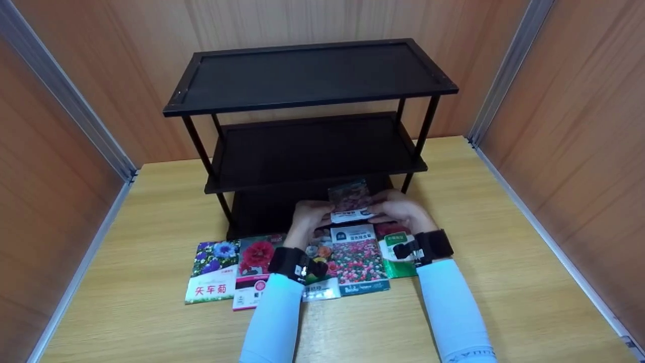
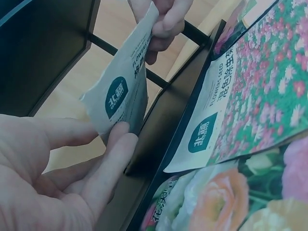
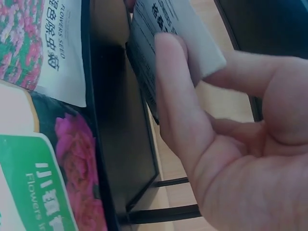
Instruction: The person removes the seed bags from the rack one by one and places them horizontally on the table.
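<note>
A flower seed packet (image 1: 349,197) with a pale printed band is held up at the front of the black rack's lowest shelf. My left hand (image 1: 308,219) pinches its left edge between thumb and fingers. At the opposite edge, my right hand (image 1: 401,207) grips it, thumb across the printed face (image 3: 144,53). The packet stands tilted, and its pale band faces me in the left wrist view. Just below the hands lies a packet with pink and white flowers (image 1: 360,262). Beside it are a packet with orange blooms (image 2: 216,207) and a green-labelled packet (image 3: 33,178), both partly hidden.
The three-tier black rack (image 1: 312,73) stands against the wooden back wall, over the hands. Further left on the table (image 1: 151,322) lie a blue cornflower packet (image 1: 212,275) and a red-flower packet (image 1: 258,258). Wooden panels (image 1: 569,126) enclose both sides.
</note>
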Demonstrator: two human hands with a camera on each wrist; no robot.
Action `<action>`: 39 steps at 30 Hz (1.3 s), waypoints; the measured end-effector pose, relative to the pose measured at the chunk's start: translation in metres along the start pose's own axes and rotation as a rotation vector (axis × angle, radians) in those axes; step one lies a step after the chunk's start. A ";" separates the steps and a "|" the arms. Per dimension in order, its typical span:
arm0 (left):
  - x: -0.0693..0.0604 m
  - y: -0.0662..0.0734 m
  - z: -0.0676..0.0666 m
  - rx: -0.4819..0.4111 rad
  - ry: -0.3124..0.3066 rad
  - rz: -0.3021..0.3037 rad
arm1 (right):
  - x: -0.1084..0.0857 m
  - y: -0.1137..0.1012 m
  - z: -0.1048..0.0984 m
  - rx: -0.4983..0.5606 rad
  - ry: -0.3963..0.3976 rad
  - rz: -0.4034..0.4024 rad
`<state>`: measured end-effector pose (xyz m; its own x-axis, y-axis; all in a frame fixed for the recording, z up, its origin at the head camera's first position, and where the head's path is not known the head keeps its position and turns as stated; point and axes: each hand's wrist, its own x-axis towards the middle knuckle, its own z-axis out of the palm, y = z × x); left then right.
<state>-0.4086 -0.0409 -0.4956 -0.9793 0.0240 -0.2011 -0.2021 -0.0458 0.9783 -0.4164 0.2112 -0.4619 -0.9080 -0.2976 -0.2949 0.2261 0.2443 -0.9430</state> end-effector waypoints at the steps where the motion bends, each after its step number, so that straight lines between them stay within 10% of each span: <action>1: 0.000 0.000 -0.001 0.008 0.003 -0.001 | -0.001 -0.001 0.000 -0.011 -0.012 -0.005; 16: -0.001 -0.002 -0.013 0.014 0.008 0.109 | -0.011 -0.019 0.013 -0.176 -0.148 0.003; 39: -0.010 0.011 -0.053 0.017 -0.027 0.060 | 0.001 -0.025 0.025 -0.178 -0.236 -0.082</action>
<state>-0.4016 -0.0942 -0.4859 -0.9887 0.0491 -0.1413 -0.1429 -0.0313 0.9892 -0.4141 0.1823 -0.4425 -0.8091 -0.5239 -0.2663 0.0711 0.3625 -0.9293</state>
